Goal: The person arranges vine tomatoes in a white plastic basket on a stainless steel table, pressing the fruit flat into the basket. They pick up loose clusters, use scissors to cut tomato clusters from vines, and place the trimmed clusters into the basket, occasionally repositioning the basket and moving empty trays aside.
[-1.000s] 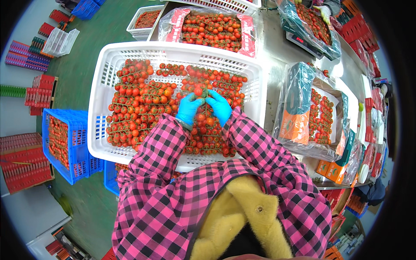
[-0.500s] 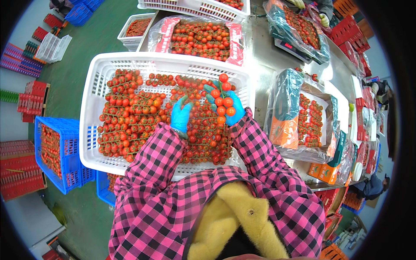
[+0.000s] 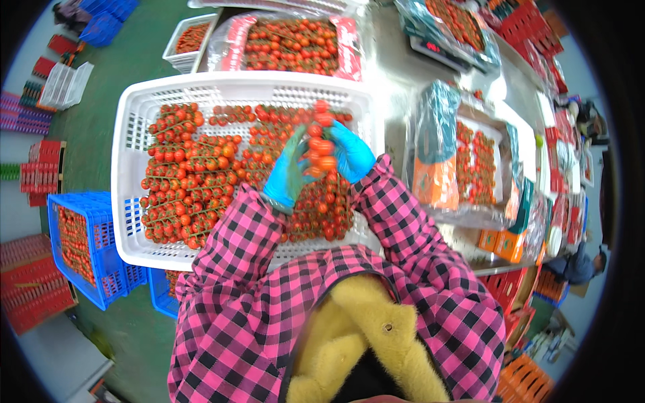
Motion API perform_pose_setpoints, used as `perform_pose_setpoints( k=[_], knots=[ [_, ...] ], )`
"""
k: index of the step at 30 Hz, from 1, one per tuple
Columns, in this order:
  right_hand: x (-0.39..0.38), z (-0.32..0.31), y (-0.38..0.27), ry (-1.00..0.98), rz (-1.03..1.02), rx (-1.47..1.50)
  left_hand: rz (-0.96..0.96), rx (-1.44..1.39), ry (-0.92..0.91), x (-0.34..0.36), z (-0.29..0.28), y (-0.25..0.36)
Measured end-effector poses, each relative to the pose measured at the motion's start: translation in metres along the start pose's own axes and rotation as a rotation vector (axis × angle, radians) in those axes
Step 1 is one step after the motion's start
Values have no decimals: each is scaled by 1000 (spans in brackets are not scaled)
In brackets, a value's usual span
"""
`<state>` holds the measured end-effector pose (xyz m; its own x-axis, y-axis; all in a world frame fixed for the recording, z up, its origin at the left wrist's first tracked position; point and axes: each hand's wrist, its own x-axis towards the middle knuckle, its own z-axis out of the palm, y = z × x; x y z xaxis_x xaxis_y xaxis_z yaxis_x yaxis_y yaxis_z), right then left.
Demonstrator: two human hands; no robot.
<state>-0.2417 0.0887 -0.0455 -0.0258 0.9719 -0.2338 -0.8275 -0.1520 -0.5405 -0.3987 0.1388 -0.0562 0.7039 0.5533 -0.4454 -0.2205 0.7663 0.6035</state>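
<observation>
Tomato truss (image 3: 322, 146), one: between the hands, grasped by right hand (image 3: 353, 154); left hand (image 3: 285, 176) alongside, grip unclear. White crate (image 3: 123, 176): beneath both.

Green floor (image 3: 87, 148), stacked red cartons (image 3: 41, 168), white crates (image 3: 67, 85), blue crates (image 3: 102, 30) at upper left

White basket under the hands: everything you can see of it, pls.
The white basket is rectangular, open-topped and plastic-looking, with slotted walls and a broad rim. It sits upright before the checked jacket, whose sleeves hide part of the near rim. It holds vine tomatoes, mostly in rows. The blue-gloved left hand and right hand are above it with a blurred tomato bunch. What supports it isn't visible.
</observation>
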Motion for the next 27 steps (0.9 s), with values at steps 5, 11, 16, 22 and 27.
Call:
perform_pose_setpoints(
  k=[5, 11, 16, 22, 27],
  knots=[
    [-119, 0, -76, 206, -245, -708, -236, -366, -112, 7, -14, -12],
    [-219, -111, 24, 221, 557, -1493, -202, -218, -353, 4, -21, -19],
    [-281, -196, 74, 193, 490, -2278, -209, 43, -320, -14, -14, -21],
    [-268, -183, 45, 273, 435, -1859, -159, 136, -182, -24, -28, -16],
    [-225, -81, 33, 137, -56, -1277, -56, 294, -98, -32, -43, -14]
  ],
)
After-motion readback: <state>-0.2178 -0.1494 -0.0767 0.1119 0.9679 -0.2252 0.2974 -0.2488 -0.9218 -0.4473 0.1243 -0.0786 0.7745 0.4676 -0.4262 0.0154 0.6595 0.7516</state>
